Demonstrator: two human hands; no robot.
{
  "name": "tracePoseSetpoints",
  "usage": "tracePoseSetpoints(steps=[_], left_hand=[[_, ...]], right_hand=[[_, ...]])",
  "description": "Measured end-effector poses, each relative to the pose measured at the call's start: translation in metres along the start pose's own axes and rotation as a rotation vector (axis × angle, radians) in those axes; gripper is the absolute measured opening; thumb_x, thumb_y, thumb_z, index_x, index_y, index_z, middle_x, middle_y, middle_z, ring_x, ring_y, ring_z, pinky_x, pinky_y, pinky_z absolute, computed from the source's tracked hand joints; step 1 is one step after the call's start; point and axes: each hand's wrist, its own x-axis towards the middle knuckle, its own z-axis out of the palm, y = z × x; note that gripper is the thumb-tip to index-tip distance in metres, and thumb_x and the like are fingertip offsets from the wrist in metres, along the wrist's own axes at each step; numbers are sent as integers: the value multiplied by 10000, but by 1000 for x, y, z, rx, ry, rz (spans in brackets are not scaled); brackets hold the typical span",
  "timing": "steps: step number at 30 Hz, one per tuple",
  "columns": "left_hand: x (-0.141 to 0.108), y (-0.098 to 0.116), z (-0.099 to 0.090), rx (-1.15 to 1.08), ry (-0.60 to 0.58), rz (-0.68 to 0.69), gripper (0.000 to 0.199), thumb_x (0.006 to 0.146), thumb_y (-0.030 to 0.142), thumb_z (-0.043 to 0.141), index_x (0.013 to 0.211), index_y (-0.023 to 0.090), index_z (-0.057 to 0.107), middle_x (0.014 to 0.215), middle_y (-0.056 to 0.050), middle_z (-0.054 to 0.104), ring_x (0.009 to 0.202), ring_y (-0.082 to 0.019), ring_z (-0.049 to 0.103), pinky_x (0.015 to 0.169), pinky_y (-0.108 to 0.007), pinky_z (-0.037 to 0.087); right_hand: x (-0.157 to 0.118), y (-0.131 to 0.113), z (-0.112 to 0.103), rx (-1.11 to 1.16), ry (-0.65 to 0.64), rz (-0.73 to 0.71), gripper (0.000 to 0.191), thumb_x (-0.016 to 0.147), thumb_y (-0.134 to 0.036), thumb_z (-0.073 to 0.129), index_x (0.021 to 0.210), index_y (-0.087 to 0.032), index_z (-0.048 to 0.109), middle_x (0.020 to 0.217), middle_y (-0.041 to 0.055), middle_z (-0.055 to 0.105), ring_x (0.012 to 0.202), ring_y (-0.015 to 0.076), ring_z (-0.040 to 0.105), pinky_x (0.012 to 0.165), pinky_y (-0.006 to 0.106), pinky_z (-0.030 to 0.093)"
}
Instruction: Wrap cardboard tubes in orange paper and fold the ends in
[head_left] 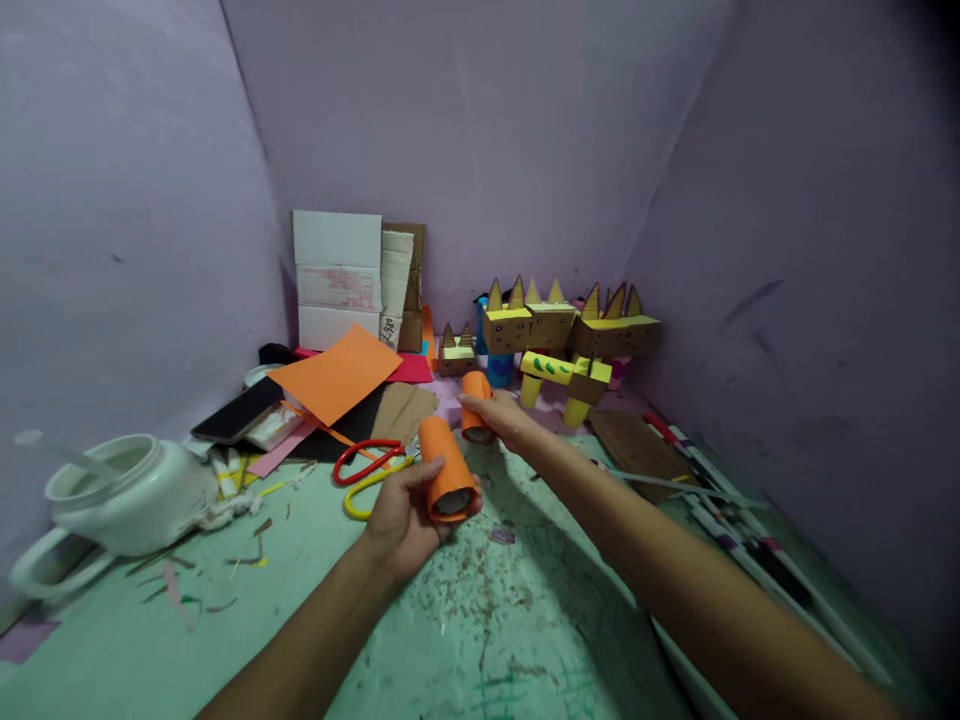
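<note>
My left hand point(409, 515) is wrapped round an orange paper-covered tube point(444, 468), whose open end faces me. Farther forward and slightly to the right, my right hand point(501, 418) grips a second, smaller-looking orange tube point(475, 398) by its side. The two tubes are apart. Just left of the nearer tube lie scissors point(367, 462) with one red and one yellow handle, their blades partly hidden. Behind the left hand's tube is a piece of brown cardboard point(403, 412).
Yellow-and-brown cardboard figures point(551, 328) stand at the back. Left are an orange sheet point(341, 375), a phone point(238, 410) and a white pot point(142, 500). Folded cardboard point(339, 280) leans on the wall. Markers point(739, 540) lie right, near a brown board point(641, 450).
</note>
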Motion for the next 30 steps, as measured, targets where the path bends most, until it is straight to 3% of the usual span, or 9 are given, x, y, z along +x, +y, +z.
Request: tracePoseSetpoints(steps=[4, 7, 10, 12, 15, 20, 24, 27, 30], left_hand=[[-1, 3, 0, 11, -20, -22, 288, 798, 181, 493, 1050, 41, 514, 781, -147, 665, 682, -194, 657, 648, -308, 552], [-6, 3, 1, 63, -60, -12, 317, 728, 171, 550, 1016, 37, 548, 778, -150, 670, 656, -205, 647, 623, -318, 540], [-12, 1, 2, 137, -144, 12, 387, 578, 124, 647, 955, 55, 595, 763, -130, 673, 625, -207, 629, 583, -298, 506], [-15, -4, 2, 204, -226, 25, 449, 509, 104, 689, 950, 71, 616, 773, -113, 673, 641, -203, 618, 572, -276, 477], [-14, -11, 1, 353, -375, 70, 556, 479, 111, 717, 1026, 111, 616, 829, -73, 659, 721, -196, 597, 598, -257, 441], [-10, -16, -1, 423, -494, 200, 626, 515, 119, 747, 1118, 171, 585, 963, -60, 637, 906, -234, 568, 717, -275, 435], [-9, -18, -3, 243, -396, 166, 597, 662, 275, 722, 1221, 218, 519, 1183, -95, 597, 1040, -275, 567, 825, -347, 450], [-8, -20, -1, 168, -292, 99, 496, 725, 307, 675, 1190, 187, 551, 1136, -112, 631, 950, -265, 614, 783, -354, 467], [-7, -22, 2, 119, -326, 60, 443, 684, 316, 714, 1090, 158, 635, 1049, -103, 669, 883, -242, 626, 769, -324, 469]], right_hand=[[-8, -5, -4, -25, 14, -9, 270, 783, -308, 687, 982, -143, 611, 1083, 82, 621, 1010, 233, 584, 827, 374, 485], [-34, -19, -14, 52, -27, -91, 423, 765, -376, 670, 1122, -173, 565, 1273, 109, 534, 1204, 259, 460, 935, 360, 420], [-70, -25, -24, 166, -212, -106, 508, 815, -529, 540, 1171, -167, 549, 1176, 125, 604, 1060, 245, 582, 832, 369, 498], [-94, -22, -31, 244, -294, -128, 617, 774, -578, 566, 1265, -214, 482, 1235, 116, 572, 1049, 244, 589, 810, 379, 512], [-119, -13, -37, 373, -359, -237, 770, 635, -449, 772, 1304, -270, 437, 1271, 88, 539, 1089, 242, 558, 890, 390, 468], [-135, -7, -35, 382, -266, -365, 696, 598, -157, 795, 1216, -288, 503, 1205, 56, 576, 1119, 228, 544, 951, 385, 440], [-137, -4, -33, 440, -176, -465, 764, 610, -57, 748, 1261, -322, 449, 1237, 41, 553, 1163, 203, 522, 1011, 364, 397], [-139, 0, -33, 424, -140, -497, 814, 611, -16, 715, 1297, -319, 399, 1234, 53, 556, 1143, 208, 542, 993, 365, 419], [-141, 2, -33, 382, -161, -498, 825, 610, -14, 710, 1310, -300, 379, 1210, 63, 588, 1101, 219, 578, 972, 373, 441]])
